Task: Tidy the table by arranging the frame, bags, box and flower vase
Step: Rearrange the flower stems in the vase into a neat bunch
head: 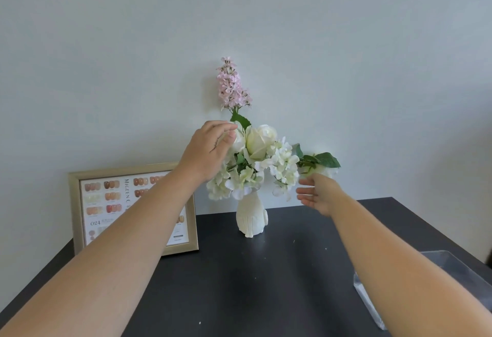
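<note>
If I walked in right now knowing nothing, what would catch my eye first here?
Most likely the white vase of white blooms with one tall pink flower spike, standing at the back of the dark table against the wall. Both bare hands reach for the bouquet: the left hand touches the blooms on its left side, while the right hand is open just to its right. A gold frame of nail colour samples leans at the back left.

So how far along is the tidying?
The frame stands at the back left against the wall, and the vase beside it. Both hands are at the flowers: left hand touching the blooms, right hand open near them. The clear box sits at the right edge; no bags are in view.
</note>
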Action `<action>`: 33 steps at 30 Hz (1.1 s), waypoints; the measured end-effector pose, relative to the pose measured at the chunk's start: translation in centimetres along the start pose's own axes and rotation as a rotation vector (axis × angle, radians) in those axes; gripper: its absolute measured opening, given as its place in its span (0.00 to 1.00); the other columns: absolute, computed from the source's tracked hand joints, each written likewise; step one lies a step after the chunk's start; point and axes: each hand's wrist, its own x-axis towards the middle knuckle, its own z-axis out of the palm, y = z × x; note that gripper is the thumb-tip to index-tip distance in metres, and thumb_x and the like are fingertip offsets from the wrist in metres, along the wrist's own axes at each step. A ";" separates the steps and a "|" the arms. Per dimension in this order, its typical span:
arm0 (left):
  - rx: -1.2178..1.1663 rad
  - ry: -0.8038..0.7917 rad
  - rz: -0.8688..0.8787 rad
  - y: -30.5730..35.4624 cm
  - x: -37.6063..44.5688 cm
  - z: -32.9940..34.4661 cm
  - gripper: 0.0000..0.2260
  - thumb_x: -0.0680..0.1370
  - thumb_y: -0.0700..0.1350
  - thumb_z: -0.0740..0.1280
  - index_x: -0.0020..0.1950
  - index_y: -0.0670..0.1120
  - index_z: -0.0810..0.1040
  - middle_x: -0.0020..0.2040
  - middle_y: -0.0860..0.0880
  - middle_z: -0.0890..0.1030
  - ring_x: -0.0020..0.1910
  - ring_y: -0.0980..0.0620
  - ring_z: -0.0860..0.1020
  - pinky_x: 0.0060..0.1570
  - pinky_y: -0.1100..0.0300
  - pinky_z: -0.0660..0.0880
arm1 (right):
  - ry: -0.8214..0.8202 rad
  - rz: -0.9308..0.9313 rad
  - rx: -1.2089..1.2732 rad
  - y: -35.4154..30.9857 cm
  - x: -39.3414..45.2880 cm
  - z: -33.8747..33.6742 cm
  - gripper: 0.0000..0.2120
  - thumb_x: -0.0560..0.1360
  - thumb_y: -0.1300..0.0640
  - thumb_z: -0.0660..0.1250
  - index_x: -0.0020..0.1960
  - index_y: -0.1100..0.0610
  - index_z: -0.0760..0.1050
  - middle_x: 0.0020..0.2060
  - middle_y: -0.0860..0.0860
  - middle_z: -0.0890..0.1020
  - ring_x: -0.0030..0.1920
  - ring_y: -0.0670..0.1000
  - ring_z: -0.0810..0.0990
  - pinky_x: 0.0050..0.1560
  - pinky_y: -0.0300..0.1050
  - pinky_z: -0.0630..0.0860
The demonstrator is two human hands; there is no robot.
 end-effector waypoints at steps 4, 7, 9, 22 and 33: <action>0.022 -0.026 -0.004 -0.6 0.2 0.3 0.18 0.84 0.54 0.55 0.69 0.50 0.75 0.68 0.52 0.72 0.69 0.55 0.68 0.68 0.59 0.62 | -0.020 -0.012 0.185 0.3 1.2 1.4 0.12 0.77 0.55 0.61 0.54 0.60 0.77 0.48 0.56 0.82 0.45 0.56 0.81 0.43 0.46 0.77; 0.037 -0.037 -0.002 -1.2 0.0 0.0 0.19 0.83 0.55 0.55 0.70 0.51 0.74 0.69 0.53 0.72 0.69 0.57 0.67 0.67 0.63 0.60 | -0.047 -0.044 0.302 -0.1 1.9 2.7 0.13 0.76 0.56 0.63 0.58 0.59 0.77 0.50 0.54 0.82 0.48 0.56 0.81 0.51 0.48 0.78; 0.039 -0.048 0.003 -1.4 -0.3 -0.2 0.20 0.83 0.55 0.54 0.71 0.51 0.73 0.70 0.53 0.71 0.70 0.57 0.67 0.69 0.61 0.60 | -0.084 -0.047 0.367 -0.5 2.3 3.4 0.13 0.76 0.55 0.65 0.59 0.58 0.77 0.52 0.53 0.83 0.53 0.55 0.81 0.56 0.50 0.77; 0.138 -0.096 0.153 0.0 -3.5 0.6 0.23 0.79 0.63 0.56 0.71 0.56 0.72 0.72 0.54 0.68 0.72 0.54 0.63 0.70 0.50 0.60 | -0.129 -0.281 0.738 -5.6 3.3 3.2 0.08 0.76 0.56 0.69 0.53 0.57 0.77 0.45 0.51 0.85 0.44 0.50 0.80 0.39 0.40 0.78; 0.368 -0.023 0.121 -1.1 -6.1 1.8 0.44 0.64 0.72 0.68 0.74 0.62 0.53 0.78 0.53 0.52 0.78 0.43 0.52 0.71 0.37 0.56 | -0.116 -0.807 0.631 -12.2 -5.9 0.9 0.04 0.77 0.64 0.64 0.44 0.57 0.73 0.42 0.55 0.84 0.41 0.52 0.82 0.48 0.43 0.79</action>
